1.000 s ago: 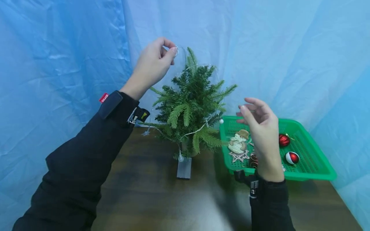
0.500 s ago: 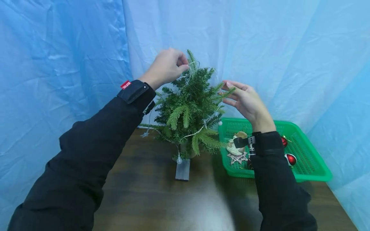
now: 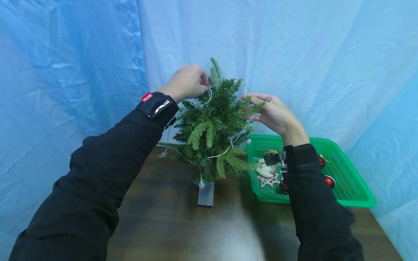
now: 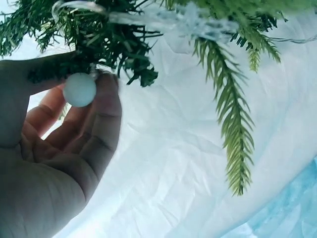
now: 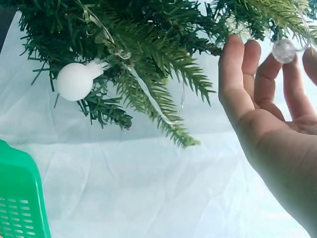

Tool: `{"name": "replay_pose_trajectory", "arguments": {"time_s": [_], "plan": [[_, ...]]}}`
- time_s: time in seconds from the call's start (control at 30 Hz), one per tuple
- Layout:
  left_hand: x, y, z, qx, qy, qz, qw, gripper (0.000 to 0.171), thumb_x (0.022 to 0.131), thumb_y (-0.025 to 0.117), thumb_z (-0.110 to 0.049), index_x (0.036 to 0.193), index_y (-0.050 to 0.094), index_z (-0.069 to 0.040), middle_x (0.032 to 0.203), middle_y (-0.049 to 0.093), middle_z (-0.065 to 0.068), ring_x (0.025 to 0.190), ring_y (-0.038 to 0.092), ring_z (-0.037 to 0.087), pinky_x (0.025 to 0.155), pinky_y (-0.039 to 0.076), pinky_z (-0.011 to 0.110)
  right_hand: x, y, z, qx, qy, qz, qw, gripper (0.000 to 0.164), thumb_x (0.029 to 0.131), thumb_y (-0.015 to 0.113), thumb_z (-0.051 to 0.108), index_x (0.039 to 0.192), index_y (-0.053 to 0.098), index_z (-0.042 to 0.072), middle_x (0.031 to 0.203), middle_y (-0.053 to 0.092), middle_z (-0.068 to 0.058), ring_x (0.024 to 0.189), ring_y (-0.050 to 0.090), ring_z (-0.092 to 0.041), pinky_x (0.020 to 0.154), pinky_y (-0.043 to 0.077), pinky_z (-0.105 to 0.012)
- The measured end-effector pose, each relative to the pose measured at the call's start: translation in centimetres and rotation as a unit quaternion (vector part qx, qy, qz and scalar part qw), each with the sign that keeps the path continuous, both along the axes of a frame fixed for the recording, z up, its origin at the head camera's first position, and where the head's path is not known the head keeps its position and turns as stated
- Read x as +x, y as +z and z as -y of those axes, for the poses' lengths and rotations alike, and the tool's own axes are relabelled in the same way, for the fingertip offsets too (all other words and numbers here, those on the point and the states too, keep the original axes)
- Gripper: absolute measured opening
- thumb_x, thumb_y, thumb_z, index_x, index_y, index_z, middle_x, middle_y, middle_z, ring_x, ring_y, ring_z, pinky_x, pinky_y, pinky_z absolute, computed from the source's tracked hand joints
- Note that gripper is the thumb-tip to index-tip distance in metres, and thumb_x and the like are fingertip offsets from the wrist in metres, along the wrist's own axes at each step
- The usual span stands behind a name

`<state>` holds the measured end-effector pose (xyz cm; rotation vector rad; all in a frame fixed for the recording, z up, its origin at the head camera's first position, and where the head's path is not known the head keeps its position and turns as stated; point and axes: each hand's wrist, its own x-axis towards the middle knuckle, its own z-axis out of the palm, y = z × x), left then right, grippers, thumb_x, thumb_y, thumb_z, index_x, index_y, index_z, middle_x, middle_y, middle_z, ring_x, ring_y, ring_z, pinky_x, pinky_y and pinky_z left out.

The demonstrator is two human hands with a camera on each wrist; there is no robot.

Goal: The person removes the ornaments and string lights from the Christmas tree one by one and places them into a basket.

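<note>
A small artificial Christmas tree point(image 3: 215, 116) stands on a wooden base point(image 3: 206, 194), wound with string lights point(image 3: 218, 154). My left hand point(image 3: 187, 84) pinches the string near the treetop, where a loop curves out from the fingers. In the left wrist view, a white ball bulb point(image 4: 79, 89) hangs at the thumb and forefinger. On the tree's right side, my right hand point(image 3: 275, 114) has loosely bent, spread fingers behind a branch tip. A clear round bulb point(image 5: 284, 51) sits at its fingertips in the right wrist view. Another white ball bulb point(image 5: 75, 82) hangs lower on that side.
A green plastic basket point(image 3: 357, 181) stands right of the tree, beneath my right forearm. It holds a snowman ornament point(image 3: 265, 168), a glittery snowflake point(image 3: 268, 181) and red baubles point(image 3: 330, 181). The wooden table point(image 3: 156, 214) reaches back to blue-white curtains point(image 3: 303, 54).
My left hand has come down and right with the string, from beside the treetop to the upper branches. My right hand has risen from over the basket to the tree's right side.
</note>
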<state>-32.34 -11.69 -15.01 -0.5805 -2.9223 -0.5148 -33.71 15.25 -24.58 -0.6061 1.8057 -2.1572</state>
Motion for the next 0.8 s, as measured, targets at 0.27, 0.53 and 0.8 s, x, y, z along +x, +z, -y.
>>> {"name": "replay_pose_trajectory", "arguments": {"time_s": [0.27,0.53,0.8], "plan": [[0.4,1.1,-0.1,0.05,0.008,-0.045,0.9977,0.019,0.101,0.061,-0.009,0.115,0.07,-0.001,0.112,0.07,0.014,0.096,0.065,0.025,0.086,0.053,0.036,-0.3,1.0,0.4,-0.028,-0.024,-0.008,0.999,0.02,0.1,0.067,0.024,0.107,0.07,0.005,0.109,0.061,-0.007,0.087,0.059,-0.02,0.082,0.054,-0.036],[1.3,3.2,-0.9,0.071,0.019,-0.086,0.9935,0.021,0.102,0.063,-0.014,0.117,0.072,-0.004,0.111,0.072,0.009,0.095,0.064,0.018,0.086,0.052,0.029,-0.4,1.4,0.2,-0.077,-0.034,-0.008,0.996,0.013,0.1,0.067,0.018,0.107,0.071,0.008,0.104,0.064,-0.004,0.081,0.061,-0.02,0.077,0.054,-0.035],[2.1,4.4,-2.3,0.117,0.018,-0.138,0.9833,0.022,0.103,0.061,-0.016,0.119,0.072,-0.007,0.112,0.073,0.004,0.096,0.064,0.012,0.087,0.049,0.023,-0.5,1.5,0.6,-0.098,-0.045,-0.028,0.994,0.011,0.1,0.067,0.017,0.108,0.069,0.009,0.099,0.059,-0.003,0.078,0.058,-0.02,0.076,0.055,-0.035]]}}
